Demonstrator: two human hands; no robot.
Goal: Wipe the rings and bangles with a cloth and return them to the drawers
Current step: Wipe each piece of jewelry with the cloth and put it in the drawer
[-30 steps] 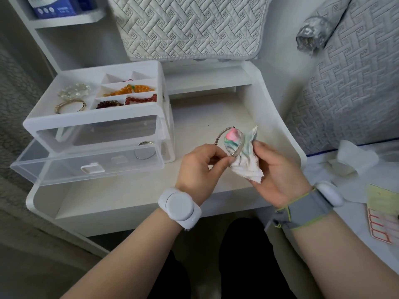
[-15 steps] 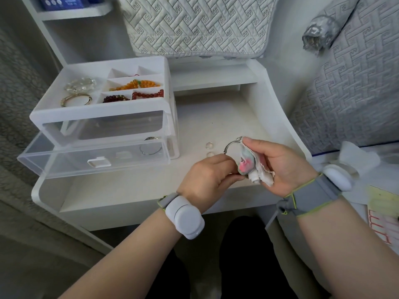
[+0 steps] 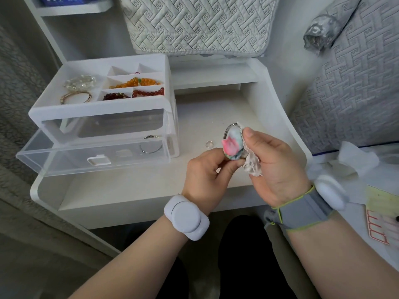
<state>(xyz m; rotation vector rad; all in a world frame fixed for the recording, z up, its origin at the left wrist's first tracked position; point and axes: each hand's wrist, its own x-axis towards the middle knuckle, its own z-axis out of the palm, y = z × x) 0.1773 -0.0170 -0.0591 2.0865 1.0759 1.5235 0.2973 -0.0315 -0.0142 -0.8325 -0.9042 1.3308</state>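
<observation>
My left hand (image 3: 205,175) pinches the lower edge of a silver bangle (image 3: 228,128) above the white bedside table (image 3: 129,190). My right hand (image 3: 274,165) grips a small patterned cloth (image 3: 233,146) wrapped over the bangle's right side, thumb on top. Most of the bangle is hidden by the cloth and fingers. To the left stands a white drawer unit (image 3: 101,108); its clear lower drawer (image 3: 86,158) is pulled out and holds another silver bangle (image 3: 151,147). A small clear ring (image 3: 209,144) lies on the table beside my hands.
The unit's top tray holds a gold bangle (image 3: 75,97), a clear bead bracelet (image 3: 79,81), and orange (image 3: 136,82) and red bead strings (image 3: 149,92). Quilted bedding (image 3: 356,87) lies at right, a pillow (image 3: 194,22) behind. Tissues (image 3: 356,160) and paper lie at far right.
The cloth has slid round the bangle, from its top to its right side, as both hands turned it. The hands dropped slightly nearer the table; the ring came into view.
</observation>
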